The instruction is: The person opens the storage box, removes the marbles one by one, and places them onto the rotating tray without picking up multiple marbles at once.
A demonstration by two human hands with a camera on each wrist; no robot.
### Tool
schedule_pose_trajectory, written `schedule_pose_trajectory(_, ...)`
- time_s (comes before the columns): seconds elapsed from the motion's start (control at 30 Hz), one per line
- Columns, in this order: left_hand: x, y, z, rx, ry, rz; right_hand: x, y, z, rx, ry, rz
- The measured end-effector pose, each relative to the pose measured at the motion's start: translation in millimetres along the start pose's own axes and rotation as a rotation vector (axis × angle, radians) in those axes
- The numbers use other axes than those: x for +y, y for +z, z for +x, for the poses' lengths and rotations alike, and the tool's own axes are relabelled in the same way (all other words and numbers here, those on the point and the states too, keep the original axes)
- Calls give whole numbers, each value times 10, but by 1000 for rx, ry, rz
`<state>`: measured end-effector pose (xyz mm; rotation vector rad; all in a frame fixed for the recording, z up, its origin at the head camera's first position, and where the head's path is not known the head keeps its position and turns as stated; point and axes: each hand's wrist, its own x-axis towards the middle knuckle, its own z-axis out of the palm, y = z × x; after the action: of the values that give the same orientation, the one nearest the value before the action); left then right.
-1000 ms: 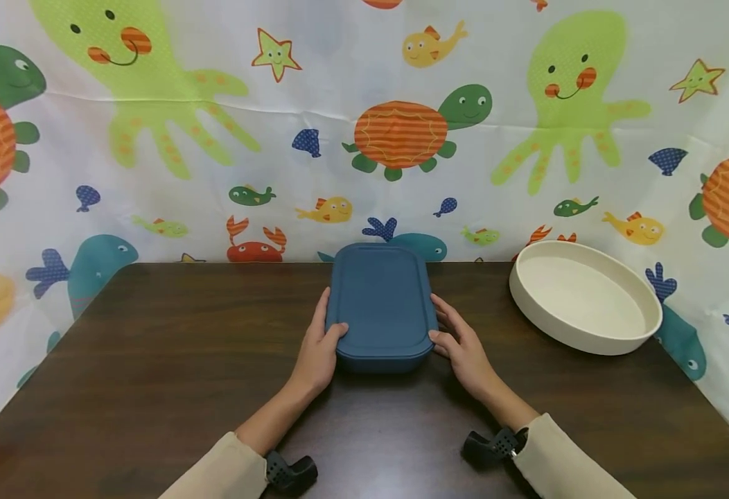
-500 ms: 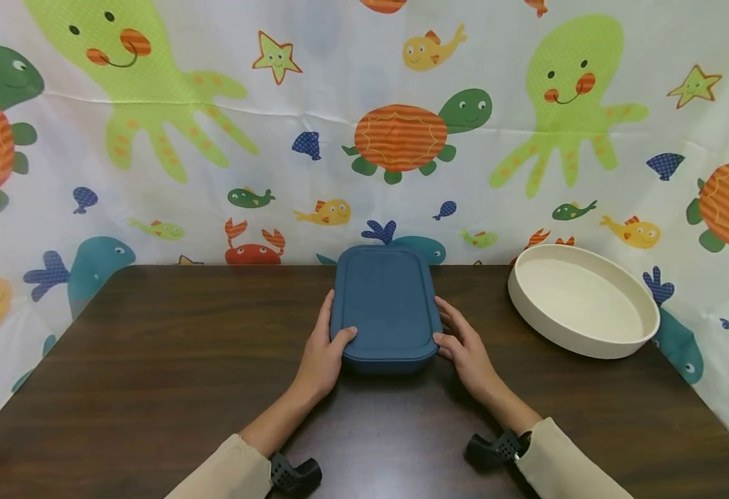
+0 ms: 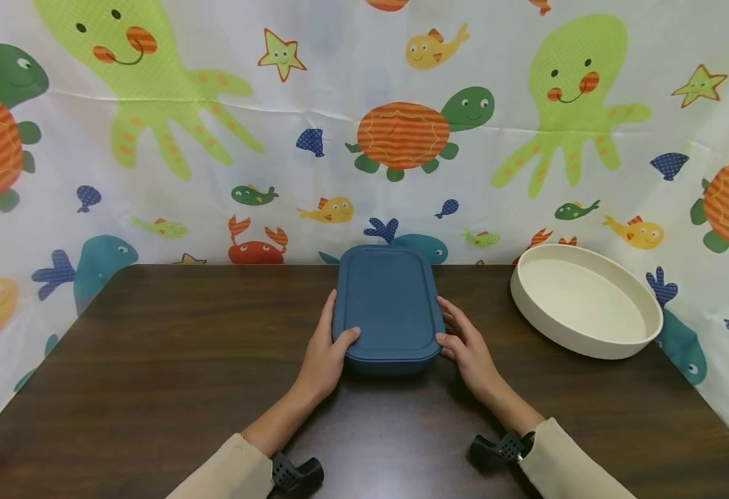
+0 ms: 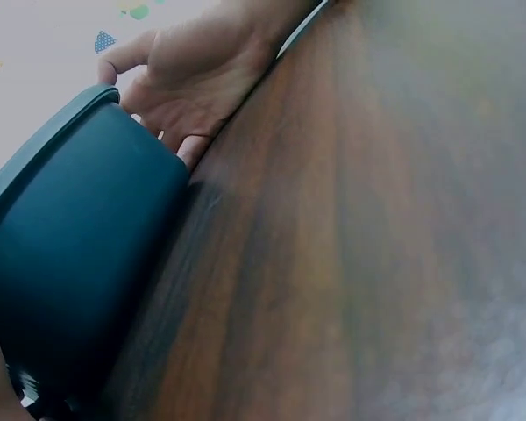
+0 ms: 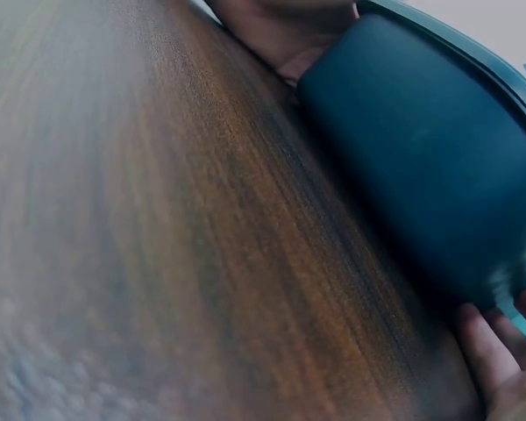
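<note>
A blue rectangular food container (image 3: 391,305) with a flat lid stands on the table, held from both sides. My left hand (image 3: 326,353) grips its near left corner, thumb over the lid's edge and fingers along the side. At the near right corner my right hand (image 3: 469,353) holds it, with the thumb tip at the lid's rim and the fingers against the side wall. The container's near wall (image 4: 79,228) fills the left of the left wrist view, close over the tabletop. In the right wrist view, right fingertips (image 5: 486,346) touch the wall low down.
A round cream-coloured shallow dish (image 3: 589,294) stands at the table's back right. The dark wooden table (image 3: 152,360) ends behind at a white curtain (image 3: 314,62) printed with sea animals. Black wrist cameras (image 3: 297,475) hang below both cuffs.
The container has shifted very slightly to the right with both hands on it. My left thumb lies a little farther over the lid. The round dish has stayed in place.
</note>
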<state>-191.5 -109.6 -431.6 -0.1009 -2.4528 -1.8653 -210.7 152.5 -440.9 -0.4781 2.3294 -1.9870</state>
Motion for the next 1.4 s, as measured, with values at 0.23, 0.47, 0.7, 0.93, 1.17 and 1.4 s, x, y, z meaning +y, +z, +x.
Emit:
schedule_pose_trajectory(0.23, -8, 34, -49, 15, 9, 7, 22, -16, -29, -7, -1, -17)
schedule_pose_trajectory(0.47, -18, 50, -80, 30, 19, 1, -2, -10, -39, 0, -29, -50)
schedule_pose_trajectory(0.7, -26, 50, -72, 36, 29, 4, -125, 44, -31, 63, -133, -366)
schedule_pose_trajectory(0.93, -37, 73, -52, 35, 51, 15, -237, 195, 21, 85, -242, -551)
schedule_pose_trajectory(1.17, -60, 38, 61, 70, 229, 62, -169, 288, 102, 157, -66, -380)
schedule_pose_trajectory(1.4, 18, 26, 152, 54, 582, 376, -79, 208, 205, 140, -11, -261)
